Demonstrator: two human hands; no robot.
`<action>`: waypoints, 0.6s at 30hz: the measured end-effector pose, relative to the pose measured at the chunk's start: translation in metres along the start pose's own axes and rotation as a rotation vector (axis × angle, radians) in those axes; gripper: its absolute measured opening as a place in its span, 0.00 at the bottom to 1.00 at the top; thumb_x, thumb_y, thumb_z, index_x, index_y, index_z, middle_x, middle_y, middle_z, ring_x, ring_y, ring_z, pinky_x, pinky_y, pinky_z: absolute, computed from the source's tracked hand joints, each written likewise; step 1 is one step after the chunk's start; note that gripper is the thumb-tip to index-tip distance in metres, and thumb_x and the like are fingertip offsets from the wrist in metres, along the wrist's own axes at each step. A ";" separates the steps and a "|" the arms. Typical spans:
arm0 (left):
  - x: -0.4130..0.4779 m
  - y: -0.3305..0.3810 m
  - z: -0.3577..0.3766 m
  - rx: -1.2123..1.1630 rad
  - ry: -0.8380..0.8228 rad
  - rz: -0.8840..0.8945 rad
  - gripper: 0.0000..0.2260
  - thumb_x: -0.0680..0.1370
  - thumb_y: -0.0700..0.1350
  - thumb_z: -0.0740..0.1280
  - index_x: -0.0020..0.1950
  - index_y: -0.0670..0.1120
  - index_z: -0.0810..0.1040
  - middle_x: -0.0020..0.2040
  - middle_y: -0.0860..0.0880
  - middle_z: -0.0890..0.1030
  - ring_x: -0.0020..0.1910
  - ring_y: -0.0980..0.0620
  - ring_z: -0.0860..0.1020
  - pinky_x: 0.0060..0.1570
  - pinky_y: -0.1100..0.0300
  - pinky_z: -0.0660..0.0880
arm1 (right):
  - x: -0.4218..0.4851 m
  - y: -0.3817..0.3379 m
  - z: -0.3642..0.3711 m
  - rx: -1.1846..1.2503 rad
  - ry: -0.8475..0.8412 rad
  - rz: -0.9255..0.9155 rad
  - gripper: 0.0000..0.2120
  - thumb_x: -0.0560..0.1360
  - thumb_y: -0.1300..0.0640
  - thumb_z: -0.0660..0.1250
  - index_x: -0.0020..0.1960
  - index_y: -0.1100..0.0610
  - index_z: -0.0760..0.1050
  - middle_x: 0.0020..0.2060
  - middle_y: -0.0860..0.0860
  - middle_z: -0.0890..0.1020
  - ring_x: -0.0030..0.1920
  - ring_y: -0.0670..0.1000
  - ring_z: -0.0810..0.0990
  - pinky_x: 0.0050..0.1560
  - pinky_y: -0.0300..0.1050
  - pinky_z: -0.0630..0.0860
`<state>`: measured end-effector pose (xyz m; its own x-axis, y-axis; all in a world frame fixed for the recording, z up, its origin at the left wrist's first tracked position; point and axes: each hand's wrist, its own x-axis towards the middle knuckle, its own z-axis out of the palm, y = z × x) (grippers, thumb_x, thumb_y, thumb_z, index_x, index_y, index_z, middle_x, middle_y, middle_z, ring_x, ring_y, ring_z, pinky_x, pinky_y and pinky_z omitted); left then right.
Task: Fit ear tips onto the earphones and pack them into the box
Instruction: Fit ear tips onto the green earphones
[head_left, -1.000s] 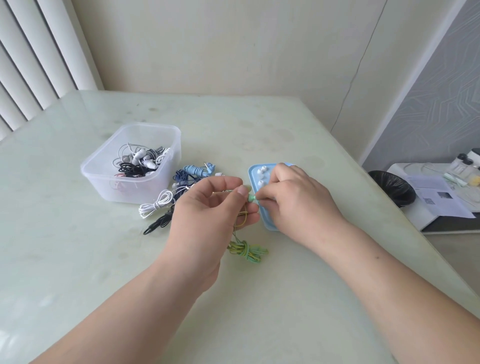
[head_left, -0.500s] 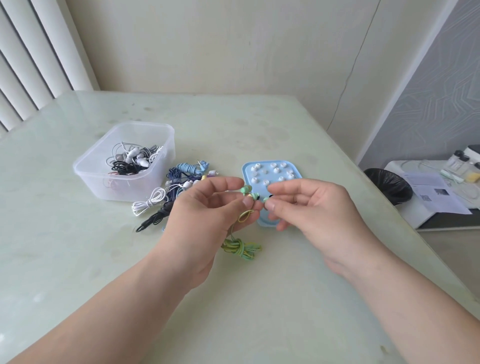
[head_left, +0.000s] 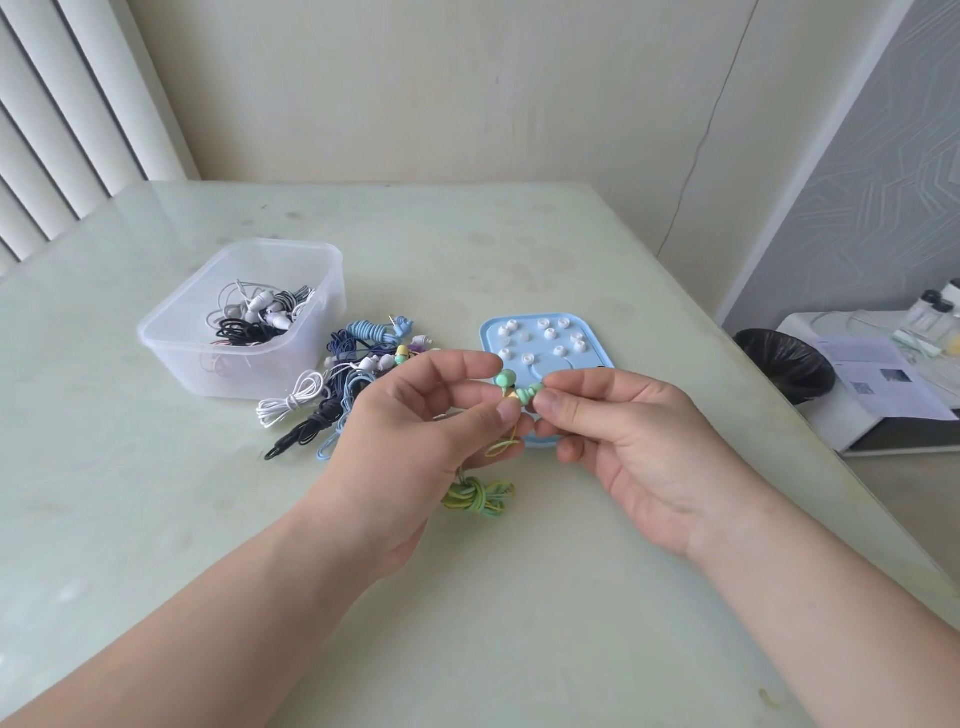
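Note:
My left hand (head_left: 415, 431) pinches a pair of mint-green earphones (head_left: 511, 387) just above the table. Their green and yellow cable bundle (head_left: 475, 499) hangs down onto the table below. My right hand (head_left: 623, 431) pinches the tip end of one green earbud between thumb and forefinger, pressed against the left hand's fingers. Behind the hands lies a light blue tray (head_left: 491, 332) with several white ear tips (head_left: 545, 343) on it. A clear plastic box (head_left: 171, 353) at the left holds several black and white earphones (head_left: 260, 317).
A heap of bundled earphones (head_left: 343, 379) in blue, white, black and purple lies between the box and the tray. The table's right edge runs close by; beyond it stand a black bin (head_left: 784, 364) and a low white unit with papers (head_left: 883, 379).
My right hand left the blue tray, where it had been covering the ear tips, and came up to the earbud held by my left hand. Both hands have come closer to the camera.

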<state>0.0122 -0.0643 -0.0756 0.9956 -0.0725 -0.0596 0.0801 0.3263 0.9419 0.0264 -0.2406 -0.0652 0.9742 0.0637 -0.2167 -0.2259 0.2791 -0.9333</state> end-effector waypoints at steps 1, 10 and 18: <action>0.000 0.000 0.000 -0.002 -0.004 0.004 0.12 0.74 0.32 0.73 0.56 0.41 0.81 0.43 0.41 0.86 0.43 0.43 0.86 0.50 0.48 0.82 | 0.000 0.000 0.000 0.005 -0.004 -0.002 0.13 0.61 0.65 0.77 0.46 0.61 0.83 0.42 0.59 0.87 0.38 0.55 0.84 0.32 0.41 0.74; 0.000 0.001 0.001 0.015 0.009 0.007 0.13 0.74 0.30 0.73 0.56 0.40 0.80 0.44 0.39 0.87 0.42 0.44 0.86 0.50 0.49 0.82 | -0.002 0.001 0.001 -0.006 -0.054 -0.012 0.11 0.62 0.66 0.77 0.45 0.61 0.85 0.43 0.62 0.87 0.44 0.60 0.84 0.34 0.41 0.76; 0.000 0.000 0.001 0.038 0.029 -0.004 0.13 0.74 0.30 0.74 0.57 0.39 0.80 0.42 0.41 0.86 0.41 0.44 0.86 0.49 0.49 0.83 | -0.001 0.002 0.000 -0.007 -0.051 -0.015 0.12 0.62 0.64 0.77 0.45 0.62 0.85 0.40 0.60 0.86 0.40 0.56 0.83 0.36 0.42 0.80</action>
<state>0.0123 -0.0651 -0.0757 0.9963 -0.0460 -0.0721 0.0824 0.2901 0.9534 0.0247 -0.2398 -0.0664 0.9762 0.1083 -0.1878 -0.2108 0.2734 -0.9385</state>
